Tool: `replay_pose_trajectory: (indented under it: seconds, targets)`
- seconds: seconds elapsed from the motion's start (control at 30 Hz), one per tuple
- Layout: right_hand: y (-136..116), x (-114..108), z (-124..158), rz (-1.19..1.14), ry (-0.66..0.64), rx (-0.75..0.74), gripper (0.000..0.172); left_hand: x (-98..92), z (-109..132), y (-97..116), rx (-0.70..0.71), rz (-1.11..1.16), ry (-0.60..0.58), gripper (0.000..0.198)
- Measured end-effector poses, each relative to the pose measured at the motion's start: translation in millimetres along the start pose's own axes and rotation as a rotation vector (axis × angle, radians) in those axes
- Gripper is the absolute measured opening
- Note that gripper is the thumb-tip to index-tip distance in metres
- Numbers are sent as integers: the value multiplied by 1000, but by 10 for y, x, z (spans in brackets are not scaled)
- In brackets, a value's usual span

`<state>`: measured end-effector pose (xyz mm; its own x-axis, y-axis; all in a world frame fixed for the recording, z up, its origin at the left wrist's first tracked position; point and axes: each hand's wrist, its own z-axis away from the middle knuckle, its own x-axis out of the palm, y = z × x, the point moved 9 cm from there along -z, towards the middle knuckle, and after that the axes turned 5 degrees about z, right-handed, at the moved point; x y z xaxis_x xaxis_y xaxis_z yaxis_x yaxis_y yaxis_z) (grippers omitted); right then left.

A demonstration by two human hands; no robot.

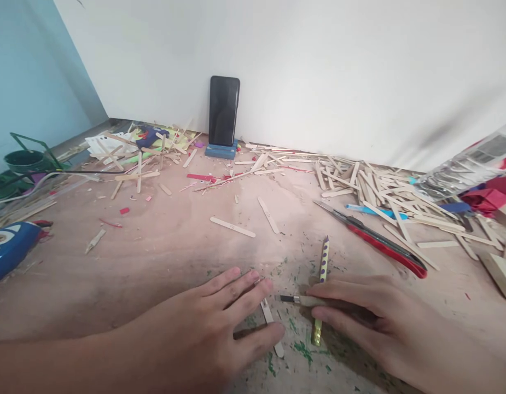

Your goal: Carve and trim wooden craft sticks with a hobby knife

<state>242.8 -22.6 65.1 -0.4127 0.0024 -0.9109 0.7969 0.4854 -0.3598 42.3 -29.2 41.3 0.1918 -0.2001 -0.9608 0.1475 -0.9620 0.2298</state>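
Blue wall (27, 71) far L, white panel (302, 71) behind; wood worktop (154, 235), scuffed, w/ green flecks nr hands. L side: green plastic bucket (25, 161), glossy blue tool (10, 251). L hand (224, 317) palm down, open, fingers extended, index over top end of flat wooden craft stick (268, 314), thumb by its lower end. Black phone (224, 109) upright on blue stand (220, 151) at back ctr. Thin blade tool (310, 300) nr stick, apart, tip pointing L; crosses spotted pencil (324, 262). R hand (384, 317) closed round its handle, thumb + fingers pinching. Beyond: red/blk cutter (386, 246), jumbled stick pile (370, 183), crinkled clear plastic (461, 167) far R.
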Motion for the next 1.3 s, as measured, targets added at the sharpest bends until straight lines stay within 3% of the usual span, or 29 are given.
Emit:
replay_pose_trajectory:
  seconds: [0.23, 0.7, 0.93, 1.1, 1.3]
  targets:
    - [-128, -1, -49, -24, -17, -16, 31, -83, 61, -53, -118, 92, 0, 73]
    - [-49, 15, -21, 6, 20, 4, 26, -118, 53, -27, -90, 55, 13, 68]
    - [-117, 45, -57, -60, -20, -44, 29, -64, 72, -22, -77, 67, 10, 99]
    - [-217, 72, -30, -22, -51, -77, 31, -17, 49, -36, -55, 74, 40, 97]
    - [-253, 63, -42, -8, -53, -121, 33, 6, 11, -35, -85, 100, -86, 85]
